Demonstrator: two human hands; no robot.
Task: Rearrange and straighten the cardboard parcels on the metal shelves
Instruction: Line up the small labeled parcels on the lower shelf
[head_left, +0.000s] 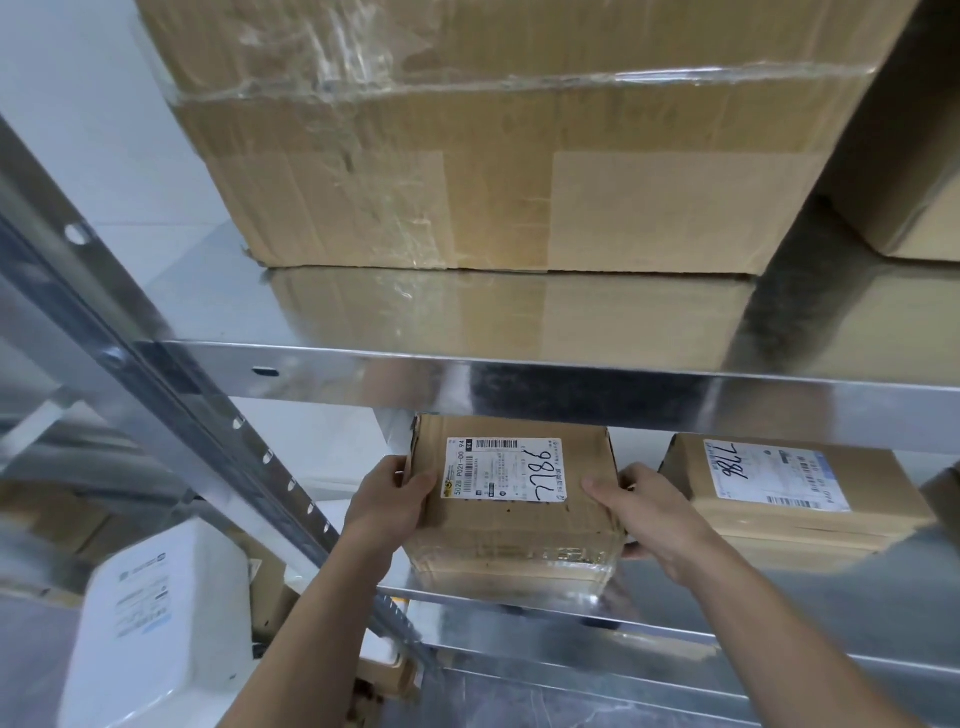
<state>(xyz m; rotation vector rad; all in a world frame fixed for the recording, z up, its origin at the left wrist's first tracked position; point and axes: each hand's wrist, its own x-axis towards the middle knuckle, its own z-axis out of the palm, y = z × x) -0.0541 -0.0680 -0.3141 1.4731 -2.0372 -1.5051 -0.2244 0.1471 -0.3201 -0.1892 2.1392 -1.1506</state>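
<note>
A small cardboard parcel (519, 525) with a white label marked 7786 sits at the front edge of the middle metal shelf (675, 631). My left hand (387, 501) grips its left side, thumb on top. My right hand (649, 506) grips its right side, thumb on top, fingers wrapped round the far edge. To the right lies a flatter labelled parcel (795, 499), a little apart from the first. Above, on the upper shelf (519, 384), stands a large taped carton (493, 145), with another box (904, 171) at its right.
A slotted metal upright (171, 395) slants down the left side. Left of it sits a white plastic container (161, 623) with printed labels, and brown boxes (47, 514) lie behind and below. A lower shelf (571, 696) shows at the bottom.
</note>
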